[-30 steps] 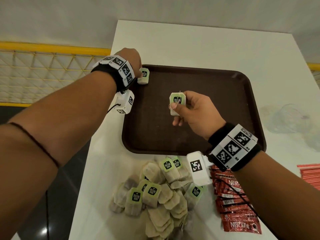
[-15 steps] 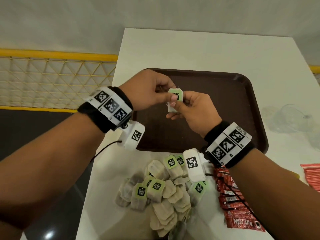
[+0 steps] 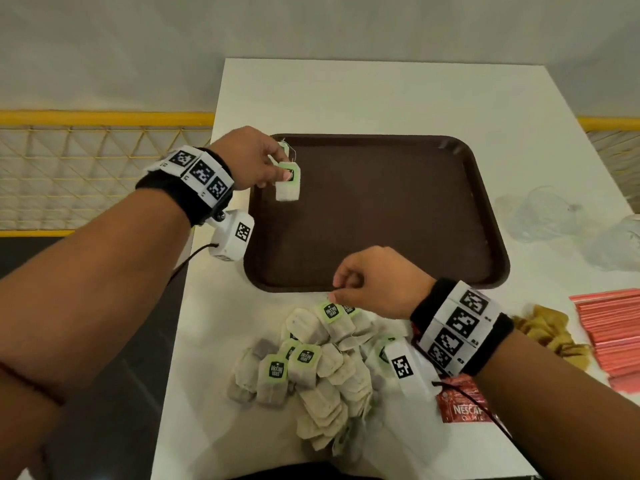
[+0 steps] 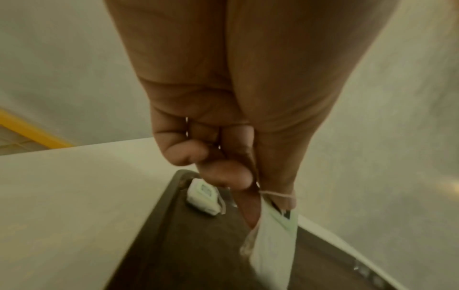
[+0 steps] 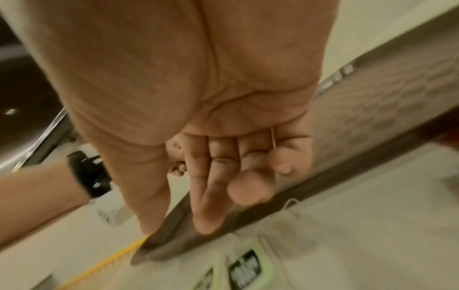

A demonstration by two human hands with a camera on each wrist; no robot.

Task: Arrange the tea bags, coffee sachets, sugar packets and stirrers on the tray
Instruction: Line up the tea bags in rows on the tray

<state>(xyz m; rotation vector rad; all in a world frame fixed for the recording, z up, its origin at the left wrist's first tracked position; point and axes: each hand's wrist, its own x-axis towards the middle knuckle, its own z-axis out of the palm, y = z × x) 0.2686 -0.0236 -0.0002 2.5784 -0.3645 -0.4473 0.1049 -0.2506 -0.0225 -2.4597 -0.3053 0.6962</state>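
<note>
Head view: tray [image 3: 485,216] w/ one tea bag [image 4: 202,197]; left hand [image 3: 249,159] pinches another [image 3: 288,183].

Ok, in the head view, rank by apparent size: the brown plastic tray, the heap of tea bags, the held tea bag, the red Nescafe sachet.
1. Brown plastic tray
2. Heap of tea bags
3. Red Nescafe sachet, partly hidden by the right wrist
4. Tea bag held by the left hand
</note>
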